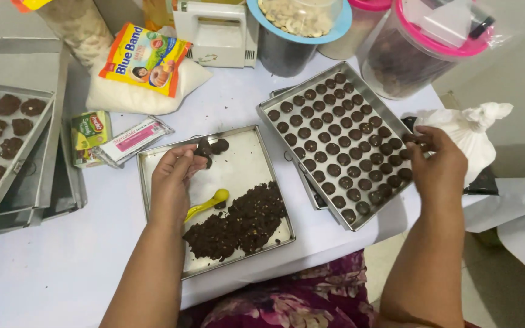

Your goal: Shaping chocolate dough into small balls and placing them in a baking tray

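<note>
A small dark lump of chocolate dough (202,150) is being pinched between the fingertips of the left hand (174,179), which is being held over the square steel tray (153,159) at the centre of the white table (62,255). The fingers are being kept close together, clamped on the lump. Just beyond them, two round dark dough balls (219,146) are lying on the bare metal near the tray's far edge. Nearer the person, a crumbly heap of dark chocolate dough (238,223) is being spread across the tray's near half, and a small yellow plastic spoon (208,203) is lying beside it, its bowl touching the heap.

Over on the right, the right hand (439,167) is being held at the right edge of the large rectangular steel baking tray (299,82), which is being filled with neat rows of round dark dough pieces (335,136). The fingers are being curled towards the outermost pieces; whether one is being gripped cannot be told. Just behind this hand, a knotted white plastic bag (472,130) is sitting.

At the far left, a grey metal tray of larger dark cookies (1,121) is being kept well apart. Along the table's far side, a yellow and orange packet (144,61), a white sack (135,97), a white hand mixer (217,33) and pink-lidded clear jars (408,54) are being stored.
</note>
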